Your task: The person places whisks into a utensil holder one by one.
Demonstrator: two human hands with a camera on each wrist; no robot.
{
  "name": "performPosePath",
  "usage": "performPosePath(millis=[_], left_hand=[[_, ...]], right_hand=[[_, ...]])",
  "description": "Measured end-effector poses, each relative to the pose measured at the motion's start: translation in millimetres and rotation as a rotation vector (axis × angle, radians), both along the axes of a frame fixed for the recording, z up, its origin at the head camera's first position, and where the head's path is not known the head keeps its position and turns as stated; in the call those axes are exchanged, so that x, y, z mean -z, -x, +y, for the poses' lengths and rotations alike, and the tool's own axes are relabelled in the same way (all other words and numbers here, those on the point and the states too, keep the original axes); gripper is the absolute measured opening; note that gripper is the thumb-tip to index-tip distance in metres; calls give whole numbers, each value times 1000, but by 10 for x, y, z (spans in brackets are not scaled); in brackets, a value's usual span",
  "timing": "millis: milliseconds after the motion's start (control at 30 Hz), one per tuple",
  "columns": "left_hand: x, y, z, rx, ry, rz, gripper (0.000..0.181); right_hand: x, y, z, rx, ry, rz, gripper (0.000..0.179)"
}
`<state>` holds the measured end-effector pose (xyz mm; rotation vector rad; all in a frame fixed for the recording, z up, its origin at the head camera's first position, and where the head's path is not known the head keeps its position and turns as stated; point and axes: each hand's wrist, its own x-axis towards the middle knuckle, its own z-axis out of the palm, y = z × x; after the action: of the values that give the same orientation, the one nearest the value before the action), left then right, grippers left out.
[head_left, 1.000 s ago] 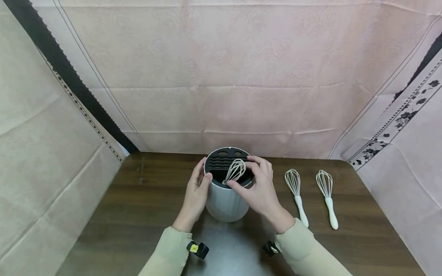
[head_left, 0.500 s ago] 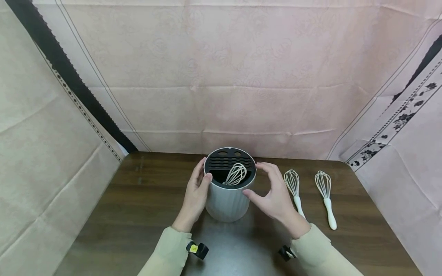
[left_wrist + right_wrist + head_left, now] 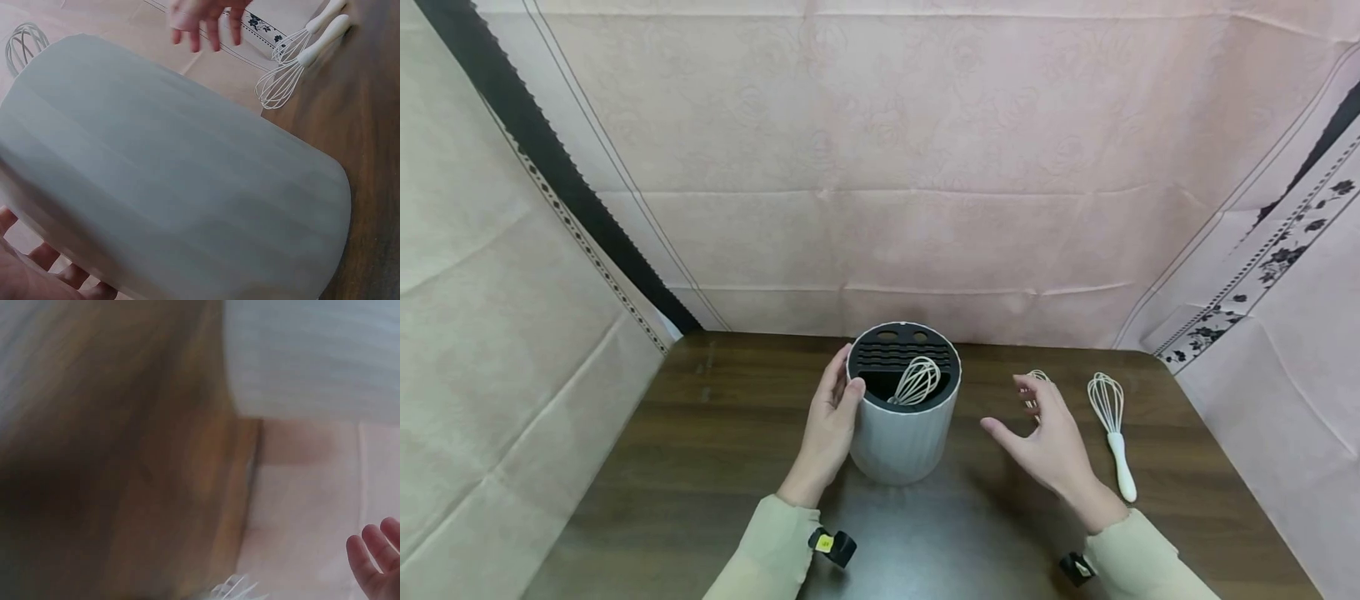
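Observation:
A white, ribbed utensil holder (image 3: 898, 446) with a black slotted top stands on the table. One white whisk (image 3: 917, 381) stands in its large front opening, wires up and leaning right. My left hand (image 3: 827, 421) grips the holder's left side, thumb near the front rim and fingers round the back; the left wrist view shows those fingertips (image 3: 72, 275) against the wall. With fingers spread and nothing held, my right hand (image 3: 1048, 437) hovers to the holder's right, over a second whisk (image 3: 1037, 377), hiding most of it. A third whisk (image 3: 1116, 437) lies farther right.
The brown wooden table (image 3: 737, 433) is backed by a pale pink cloth (image 3: 887, 167). Pale cloths (image 3: 535, 375) also hang at the left and right sides. Both wrists carry small black cameras (image 3: 842, 548).
My right hand has let go of the whisk in the holder and moved right, over the second whisk. My left hand has stayed on the holder, which has shifted slightly right in view.

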<state>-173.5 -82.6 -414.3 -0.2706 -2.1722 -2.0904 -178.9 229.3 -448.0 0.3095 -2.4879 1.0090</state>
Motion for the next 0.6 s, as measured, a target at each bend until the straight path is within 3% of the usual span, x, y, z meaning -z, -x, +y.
performPosePath(millis=[133, 300, 533, 600], left_hand=[[139, 76, -5, -33, 9, 19, 51], [169, 82, -12, -72, 26, 54, 50], [-171, -89, -21, -42, 61, 101, 50], [-174, -88, -28, -40, 71, 117, 48]], right_hand=[[117, -6, 204, 89, -47, -62, 78], [225, 4, 406, 121, -12, -123, 78], [355, 12, 566, 124, 33, -151, 74], [385, 9, 585, 138, 22, -157, 74]])
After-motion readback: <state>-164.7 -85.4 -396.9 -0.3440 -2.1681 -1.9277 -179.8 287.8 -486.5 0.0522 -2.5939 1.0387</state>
